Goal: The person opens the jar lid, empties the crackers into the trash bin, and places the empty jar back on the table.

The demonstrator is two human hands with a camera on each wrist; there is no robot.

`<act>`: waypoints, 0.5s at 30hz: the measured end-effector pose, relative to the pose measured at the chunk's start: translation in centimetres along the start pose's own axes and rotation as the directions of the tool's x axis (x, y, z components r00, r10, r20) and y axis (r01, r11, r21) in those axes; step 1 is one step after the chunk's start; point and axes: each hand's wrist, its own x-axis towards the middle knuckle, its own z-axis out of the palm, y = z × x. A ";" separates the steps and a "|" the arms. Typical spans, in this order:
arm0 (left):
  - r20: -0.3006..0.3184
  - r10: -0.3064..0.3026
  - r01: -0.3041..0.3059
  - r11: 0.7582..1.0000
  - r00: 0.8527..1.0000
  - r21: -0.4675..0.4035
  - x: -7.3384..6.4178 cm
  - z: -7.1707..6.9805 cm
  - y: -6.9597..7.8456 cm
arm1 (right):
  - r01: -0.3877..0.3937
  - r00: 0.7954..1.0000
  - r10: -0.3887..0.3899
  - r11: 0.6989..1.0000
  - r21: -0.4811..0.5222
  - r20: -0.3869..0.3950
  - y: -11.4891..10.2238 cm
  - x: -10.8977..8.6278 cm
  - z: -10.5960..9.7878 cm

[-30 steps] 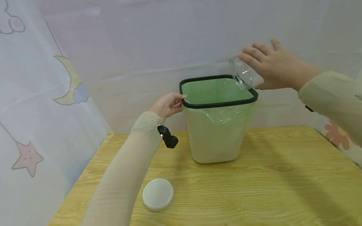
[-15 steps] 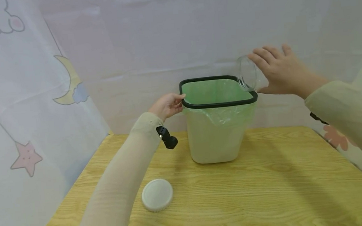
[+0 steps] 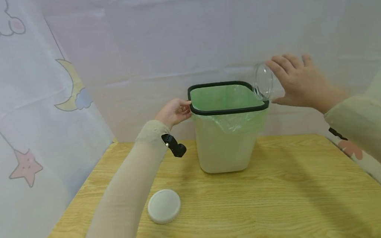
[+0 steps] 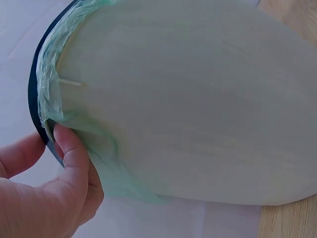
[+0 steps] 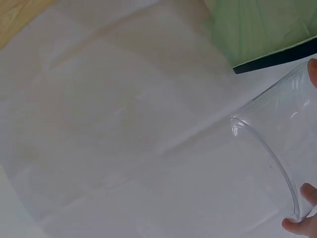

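A pale waste bin [image 3: 224, 150] stands upright on the table, lined with a thin green bag [image 3: 234, 123] under a black rim ring [image 3: 230, 111]. At the bin's left side, my left hand [image 3: 174, 112] pinches the rim between thumb and fingers, as the left wrist view shows with the hand [image 4: 59, 191] at the dark ring. My right hand [image 3: 302, 82] grips a clear jar [image 3: 263, 81], tipped on its side with its mouth facing left at the bin's right rim. No contents show in the jar [image 5: 272, 119] in the right wrist view.
A white ribbed-edge lid [image 3: 164, 206] lies flat on the wooden table [image 3: 268, 210], beside my left forearm. Behind the bin hangs a pale cloth backdrop [image 3: 157, 43] with printed shapes on its left part.
My right hand has moved the jar rightward and a little down, from over the bin's opening to its right rim. My left hand keeps its hold on the rim.
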 end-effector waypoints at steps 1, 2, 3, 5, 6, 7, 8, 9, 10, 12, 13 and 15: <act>0.004 -0.005 0.005 1.000 1.000 -0.002 0.3 -0.2 0.0 | -0.001 1.000 0.001 1.000 0.001 -0.005 0.0 -0.1 0.0; 0.039 -0.009 0.009 1.000 0.999 -0.016 1.5 -0.9 0.0 | -0.001 1.000 0.001 1.000 0.001 -0.015 -0.1 -0.3 0.1; 0.049 -0.013 0.014 1.000 0.999 -0.019 1.8 -1.2 0.0 | -0.002 1.000 0.002 1.000 0.001 -0.023 -0.1 -0.4 0.1; 0.056 -0.021 0.023 1.000 0.998 -0.021 2.0 -1.6 -0.1 | -0.011 0.999 0.012 1.000 0.002 -0.031 -0.3 -0.7 0.1; 0.049 -0.022 0.022 1.000 0.999 -0.011 1.8 -1.7 -0.1 | -0.015 0.999 0.015 1.000 -0.004 -0.036 -0.4 -0.8 0.1; 0.042 -0.021 0.021 1.000 0.999 0.000 1.5 -1.7 -0.1 | -0.014 0.999 0.014 1.000 -0.004 -0.050 -0.4 -1.0 0.2; 0.036 -0.023 0.022 1.000 0.999 0.010 1.2 -1.8 -0.1 | -0.015 0.998 0.014 1.000 -0.008 -0.061 -0.5 -1.1 0.2; 0.001 -0.023 0.023 0.999 1.000 0.036 -0.1 -1.2 -0.1 | -0.015 0.997 0.015 1.000 -0.009 -0.072 -0.6 -1.3 0.2; 0.002 -0.025 0.024 0.999 1.000 0.042 -0.4 -1.3 -0.1 | -0.020 0.997 0.019 1.000 -0.010 -0.080 -0.7 -1.4 0.3; 0.010 -0.018 0.018 0.998 1.000 0.063 -1.3 -1.4 -0.1 | -0.023 0.994 0.021 1.000 -0.009 -0.104 -0.7 -1.7 0.4; 0.017 -0.018 0.017 0.997 1.000 0.070 -1.6 -1.4 -0.1 | -0.024 0.993 0.022 1.000 -0.008 -0.117 -0.7 -1.8 0.4; 0.027 -0.010 0.008 0.996 1.000 0.089 -2.2 -1.6 -0.2 | -0.036 0.991 0.036 0.999 0.003 -0.128 -0.7 -2.0 0.4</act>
